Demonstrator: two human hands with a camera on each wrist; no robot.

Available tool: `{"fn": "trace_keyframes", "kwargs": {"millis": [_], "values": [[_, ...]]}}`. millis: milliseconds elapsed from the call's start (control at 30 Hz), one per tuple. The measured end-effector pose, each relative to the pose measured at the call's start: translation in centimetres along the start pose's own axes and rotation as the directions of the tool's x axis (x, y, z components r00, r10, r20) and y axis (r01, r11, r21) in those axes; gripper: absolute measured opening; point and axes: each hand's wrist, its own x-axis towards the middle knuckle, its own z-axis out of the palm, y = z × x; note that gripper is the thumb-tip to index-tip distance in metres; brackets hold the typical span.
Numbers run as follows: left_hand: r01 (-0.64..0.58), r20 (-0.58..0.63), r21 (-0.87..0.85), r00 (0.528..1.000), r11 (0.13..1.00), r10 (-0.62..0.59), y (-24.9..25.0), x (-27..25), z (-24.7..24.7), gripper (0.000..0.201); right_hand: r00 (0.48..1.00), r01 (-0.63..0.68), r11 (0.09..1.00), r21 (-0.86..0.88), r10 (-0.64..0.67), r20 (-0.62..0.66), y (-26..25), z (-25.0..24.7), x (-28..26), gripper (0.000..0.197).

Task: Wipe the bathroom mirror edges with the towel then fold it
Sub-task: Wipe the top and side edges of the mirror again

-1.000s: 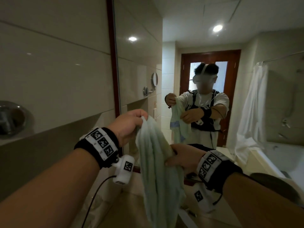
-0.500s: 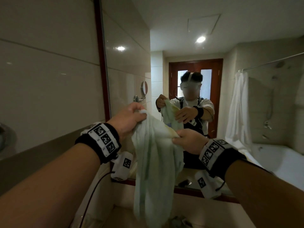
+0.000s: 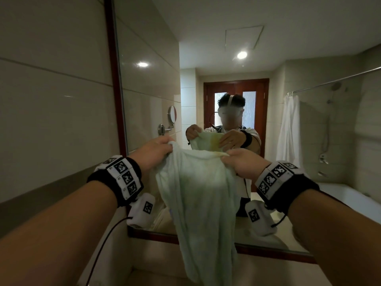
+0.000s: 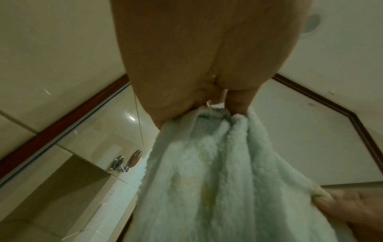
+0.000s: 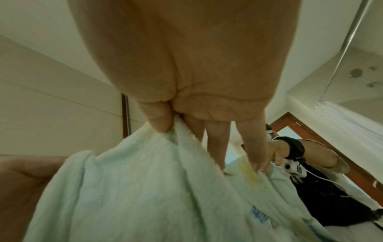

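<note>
A pale green towel (image 3: 198,195) hangs in front of the bathroom mirror (image 3: 206,100), held up by its top edge. My left hand (image 3: 159,147) pinches the towel's left top corner (image 4: 215,111). My right hand (image 3: 237,162) pinches the right top corner (image 5: 165,132) between thumb and fingers. The towel (image 5: 134,188) is spread between the hands and drapes down past the mirror's lower frame. A yellowish stain (image 5: 248,172) marks its top edge. The mirror's dark red wooden frame (image 3: 112,79) runs up on the left and along the bottom (image 3: 268,250).
Beige tiled wall (image 3: 51,100) stands left of the mirror. The reflection shows a person, a round shaving mirror (image 3: 172,114), a wooden door, a white shower curtain (image 3: 288,129) and a bathtub (image 3: 340,195). A counter ledge (image 3: 156,256) lies under the mirror.
My right hand has risen from the towel's middle to its top edge and moved right, so the bunched towel is now spread between both hands. The head view has tilted upward.
</note>
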Motion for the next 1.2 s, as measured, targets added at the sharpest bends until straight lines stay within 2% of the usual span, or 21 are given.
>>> {"fn": "trace_keyframes", "kwargs": {"millis": [67, 133, 200, 267, 300, 333, 400, 467, 533, 600, 700, 767, 833, 900, 933, 1000, 1067, 1133, 1200], "values": [[0.040, 0.007, -0.111, 0.999, 0.993, -0.039, -0.2, -0.2, -0.1, 0.018, 0.997, 0.009, 1.000, 0.020, -0.007, -0.072, -0.1, -0.3, 0.1, 0.038], [0.089, 0.078, -0.177, 0.994, 0.980, -0.076, -0.4, -0.2, -0.4, 0.021, 0.986, 0.053, 0.999, -0.006, -0.053, -0.156, -0.3, -0.5, 0.1, 0.038], [0.047, 0.159, 0.047, 0.986, 0.998, -0.054, -0.3, -0.3, -0.8, 0.026, 0.970, 0.101, 0.994, -0.047, -0.109, -0.217, -1.0, -0.7, 0.0, 0.039], [-0.037, 0.145, 0.367, 0.989, 0.930, -0.018, -0.2, -0.2, -0.9, 0.030, 0.957, 0.150, 0.979, -0.140, -0.179, -0.228, -1.6, -0.8, 0.0, 0.035], [-0.057, 0.113, 0.469, 0.994, 0.881, 0.004, -0.3, 0.0, -0.9, 0.031, 0.952, 0.166, 0.967, -0.195, -0.208, -0.224, -1.8, -0.8, 0.0, 0.030], [-0.061, 0.091, 0.501, 0.996, 0.863, 0.017, -0.5, 0.2, -1.0, 0.029, 0.948, 0.176, 0.953, -0.247, -0.232, -0.219, -1.9, -0.9, 0.1, 0.026], [-0.047, 0.089, 0.455, 0.996, 0.889, 0.008, -0.9, 0.2, -1.4, 0.021, 0.944, 0.181, 0.930, -0.318, -0.255, -0.207, -1.9, -1.3, 0.1, 0.026], [-0.047, 0.116, 0.455, 0.993, 0.889, -0.007, -1.0, 0.2, -2.0, 0.014, 0.951, 0.162, 0.927, -0.339, -0.238, -0.196, -1.7, -1.5, 0.1, 0.037], [-0.068, 0.153, 0.520, 0.988, 0.852, -0.015, -1.0, 0.0, -2.3, 0.010, 0.959, 0.126, 0.924, -0.361, -0.207, -0.193, -1.4, -1.5, 0.2, 0.044], [-0.076, 0.170, 0.608, 0.985, 0.790, -0.036, -1.3, 0.1, -2.4, 0.022, 0.971, 0.085, 0.900, -0.427, -0.171, -0.167, -1.6, -1.3, 0.0, 0.047], [-0.001, 0.093, 0.681, 0.992, 0.732, -0.085, -1.7, 0.4, -2.5, 0.036, 0.992, 0.014, 0.886, -0.464, -0.071, -0.106, -1.8, -1.0, 0.3, 0.051], [0.069, -0.007, 0.679, 0.996, 0.731, -0.087, -2.0, 0.7, -2.7, 0.039, 0.996, -0.040, 0.941, -0.336, 0.009, -0.094, -2.0, -0.6, 0.5, 0.054], [0.145, -0.098, 0.554, 0.989, 0.820, -0.108, -2.1, 0.9, -2.7, 0.039, 0.994, -0.080, 0.992, -0.100, 0.071, -0.087, -2.5, 0.0, 0.3, 0.051], [0.219, -0.137, 0.211, 0.972, 0.953, -0.193, -2.4, 1.1, -2.4, 0.034, 0.993, -0.101, 0.975, 0.197, 0.112, -0.048, -3.2, 0.8, 0.0, 0.040], [0.243, -0.138, -0.006, 0.960, 0.970, -0.242, -2.4, 1.0, -2.2, 0.029, 0.991, -0.115, 0.938, 0.327, 0.131, -0.026, -3.7, 1.3, 0.0, 0.036], [0.236, -0.142, -0.328, 0.945, 0.915, -0.295, -2.6, 1.1, -2.1, 0.025, 0.990, -0.107, 0.865, 0.491, 0.136, -0.025, -4.5, 2.0, 0.2, 0.031], [0.161, -0.181, -0.495, 0.942, 0.854, -0.283, -2.7, 1.6, -2.3, 0.027, 0.990, -0.052, 0.822, 0.567, 0.115, -0.076, -5.3, 2.8, 0.8, 0.030], [0.026, -0.302, -0.575, 0.922, 0.818, -0.242, -2.6, 2.2, -2.6, 0.020, 0.988, -0.020, 0.834, 0.551, 0.101, -0.117, -6.3, 3.6, 1.7, 0.032], [-0.070, -0.412, -0.564, 0.887, 0.823, -0.207, -2.4, 2.8, -3.1, 0.017, 0.991, 0.011, 0.857, 0.515, 0.061, -0.123, -7.8, 4.2, 2.4, 0.030]]}}
